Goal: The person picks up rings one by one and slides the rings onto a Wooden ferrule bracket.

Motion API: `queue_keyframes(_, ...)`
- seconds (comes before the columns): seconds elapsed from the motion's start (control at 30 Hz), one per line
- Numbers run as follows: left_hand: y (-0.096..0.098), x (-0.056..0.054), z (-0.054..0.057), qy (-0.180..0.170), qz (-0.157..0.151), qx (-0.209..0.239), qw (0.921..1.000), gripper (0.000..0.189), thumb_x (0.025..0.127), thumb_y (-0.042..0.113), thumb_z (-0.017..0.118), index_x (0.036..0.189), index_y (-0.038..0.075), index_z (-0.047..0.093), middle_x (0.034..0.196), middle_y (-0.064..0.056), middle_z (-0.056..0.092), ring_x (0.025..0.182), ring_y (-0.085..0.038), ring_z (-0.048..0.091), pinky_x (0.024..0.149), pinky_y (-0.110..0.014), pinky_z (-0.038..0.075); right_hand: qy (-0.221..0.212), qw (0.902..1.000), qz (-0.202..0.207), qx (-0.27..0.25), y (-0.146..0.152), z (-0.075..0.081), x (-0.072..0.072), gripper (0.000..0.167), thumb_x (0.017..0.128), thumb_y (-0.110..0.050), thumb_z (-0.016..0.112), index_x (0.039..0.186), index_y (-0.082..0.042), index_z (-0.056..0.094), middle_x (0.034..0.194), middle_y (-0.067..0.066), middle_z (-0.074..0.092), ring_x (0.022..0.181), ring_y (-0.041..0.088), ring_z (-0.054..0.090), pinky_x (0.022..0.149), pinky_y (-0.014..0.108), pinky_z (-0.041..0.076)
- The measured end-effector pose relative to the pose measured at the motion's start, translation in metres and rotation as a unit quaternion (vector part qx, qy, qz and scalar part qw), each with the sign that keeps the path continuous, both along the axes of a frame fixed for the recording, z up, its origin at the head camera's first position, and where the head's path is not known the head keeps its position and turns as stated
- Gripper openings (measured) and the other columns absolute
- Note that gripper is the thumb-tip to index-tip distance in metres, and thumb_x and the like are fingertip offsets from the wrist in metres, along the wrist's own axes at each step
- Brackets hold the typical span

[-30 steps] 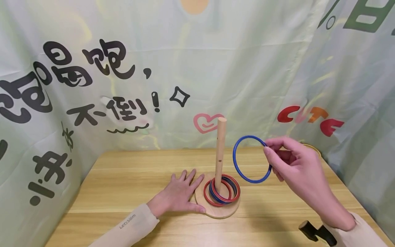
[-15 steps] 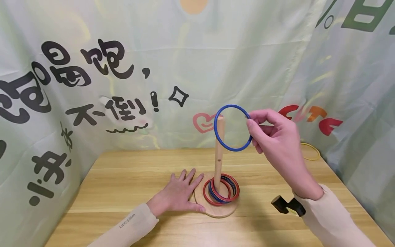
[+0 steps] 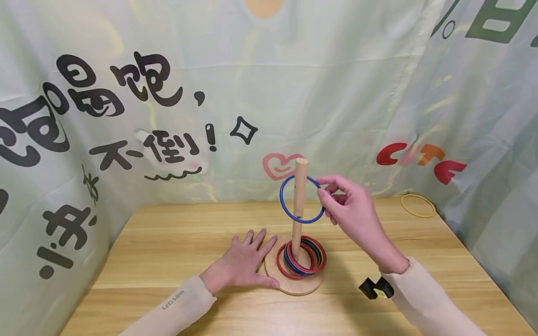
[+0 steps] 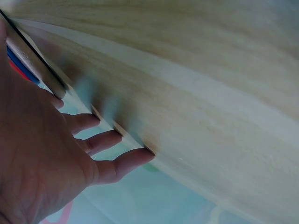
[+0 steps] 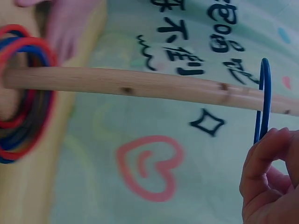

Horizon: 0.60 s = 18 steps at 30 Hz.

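Note:
A blue ring encircles the upper part of a wooden peg, its near edge passing in front of the wood. My right hand pinches this ring's right side between thumb and fingers. In the right wrist view the ring stands almost edge-on around the peg. Several red and dark blue rings lie loosely stacked round the peg's foot on a round wooden base. My left hand lies flat with fingers spread, thumb and forefinger at the base's left edge.
A yellow ring lies at the table's back right corner. The wood-grain table ends against a printed cloth that hangs behind and at both sides. A black wrist mount sticks out from my right sleeve.
My right hand has carried the blue ring left and up, then lowered it over the peg's top. The yellow ring has come into full view. My left hand stays in place.

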<state>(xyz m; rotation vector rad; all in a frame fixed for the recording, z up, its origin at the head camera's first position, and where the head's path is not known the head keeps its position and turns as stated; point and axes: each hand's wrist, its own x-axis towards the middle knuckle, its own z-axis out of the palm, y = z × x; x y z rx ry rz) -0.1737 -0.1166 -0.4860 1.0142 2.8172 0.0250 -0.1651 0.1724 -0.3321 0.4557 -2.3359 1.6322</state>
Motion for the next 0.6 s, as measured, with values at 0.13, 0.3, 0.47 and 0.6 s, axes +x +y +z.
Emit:
queue_keyframes(0.13, 0.000, -0.001, 0.000, 0.001, 0.001, -0.002, 1.0000, 0.121, 0.087, 0.098, 0.047, 0.177, 0.021, 0.021, 0.177, -0.023, 0.024, 0.153, -0.057, 0.035, 0.106, -0.083, 0.036, -0.033, 0.9993, -0.002, 0.020, 0.003, -0.028, 0.000, 0.017, 0.108, -0.009, 0.071, 0.124, -0.006, 0.075, 0.087, 0.013, 0.063, 0.054, 0.019, 0.056, 0.048, 0.029, 0.046)
queue_keyframes(0.3, 0.000, 0.000, 0.000, -0.001, 0.004, 0.001, 1.0000, 0.122, 0.087, 0.097, 0.048, 0.177, 0.021, 0.021, 0.177, -0.023, 0.023, 0.153, -0.057, 0.034, 0.106, -0.083, 0.035, -0.071, 0.9964, -0.010, 0.044, 0.009, -0.060, 0.004, 0.016, 0.107, -0.008, 0.071, 0.122, -0.008, 0.076, 0.084, 0.009, 0.063, 0.054, 0.019, 0.057, 0.047, 0.029, 0.044)
queue_keyframes(0.47, 0.000, -0.001, 0.000, -0.001, 0.005, 0.002, 1.0000, 0.122, 0.087, 0.098, 0.046, 0.177, 0.020, 0.019, 0.177, -0.023, 0.022, 0.153, -0.057, 0.033, 0.107, -0.083, 0.034, -0.101, 0.9930, -0.016, 0.059, 0.013, -0.086, 0.006, 0.015, 0.105, -0.005, 0.070, 0.119, -0.008, 0.076, 0.083, 0.007, 0.062, 0.052, 0.021, 0.057, 0.047, 0.028, 0.041)
queue_keyframes(0.6, 0.000, 0.000, -0.002, 0.001, 0.003, 0.000, 1.0000, 0.123, 0.086, 0.099, 0.044, 0.177, 0.021, 0.019, 0.177, -0.023, 0.023, 0.153, -0.058, 0.034, 0.107, -0.083, 0.035, -0.128, 0.9903, -0.013, 0.053, 0.015, -0.101, 0.010, 0.016, 0.104, -0.002, 0.068, 0.117, -0.006, 0.076, 0.082, 0.007, 0.061, 0.051, 0.019, 0.055, 0.047, 0.027, 0.041)
